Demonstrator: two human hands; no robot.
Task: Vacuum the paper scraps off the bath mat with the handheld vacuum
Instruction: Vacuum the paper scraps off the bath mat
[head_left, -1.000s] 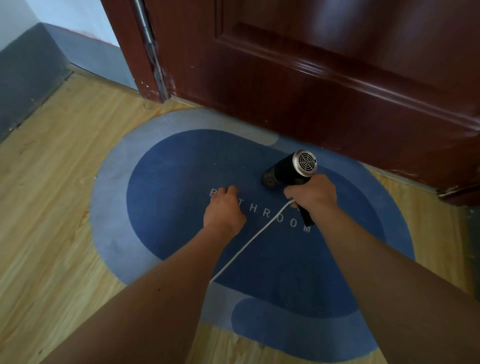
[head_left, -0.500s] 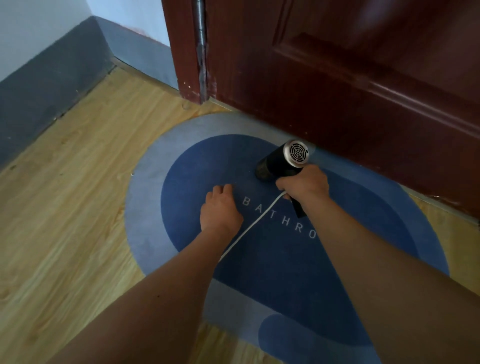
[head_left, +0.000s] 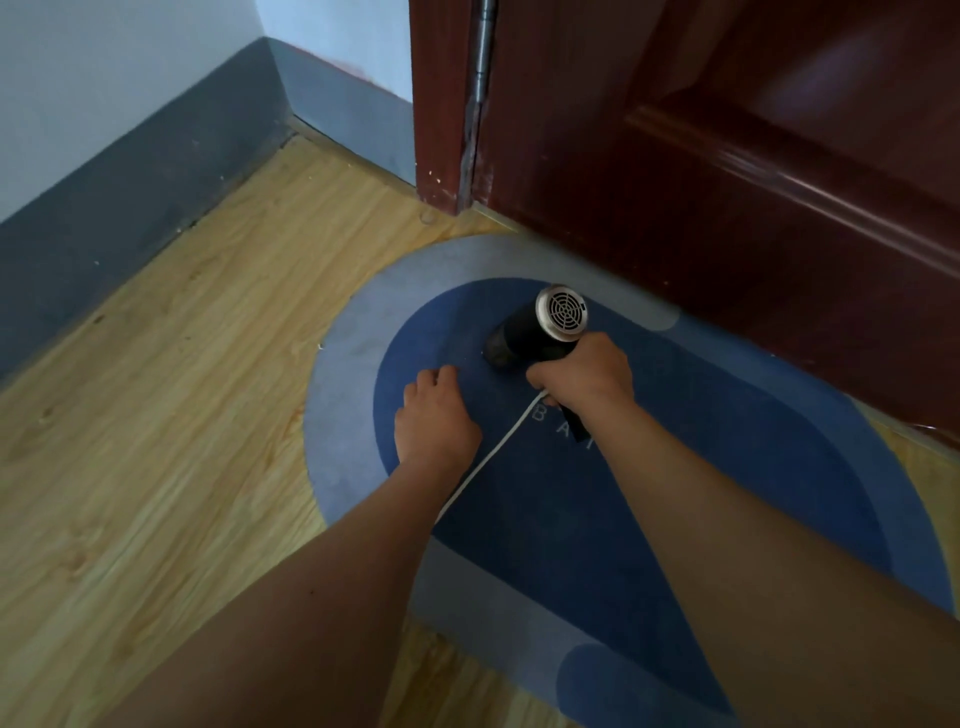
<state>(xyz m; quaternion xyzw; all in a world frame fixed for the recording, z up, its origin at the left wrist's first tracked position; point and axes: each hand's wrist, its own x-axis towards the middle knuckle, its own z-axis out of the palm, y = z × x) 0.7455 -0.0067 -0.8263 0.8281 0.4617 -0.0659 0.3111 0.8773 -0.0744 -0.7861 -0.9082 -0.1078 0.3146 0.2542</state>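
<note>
A blue and grey oval bath mat (head_left: 613, 530) with white lettering lies on the wooden floor against a door. My right hand (head_left: 584, 376) grips the handle of a black handheld vacuum (head_left: 535, 332) with a silver grille at its rear; its nozzle points down-left onto the mat's dark blue part. A white cord (head_left: 493, 452) runs from the handle back between my arms. My left hand (head_left: 434, 418) rests on the mat just left of the nozzle, fingers bent down. A tiny white scrap (head_left: 321, 346) lies at the mat's left edge.
A dark red wooden door (head_left: 727, 182) and its frame (head_left: 441, 104) stand directly behind the mat. Light wooden floor (head_left: 182, 389) extends to the left, bounded by a grey skirting wall (head_left: 130, 192) meeting in a corner.
The view has swung left, so the mat and door sit further right. Both hands and the vacuum have moved toward the mat's left end; the left hand now covers less of the lettering.
</note>
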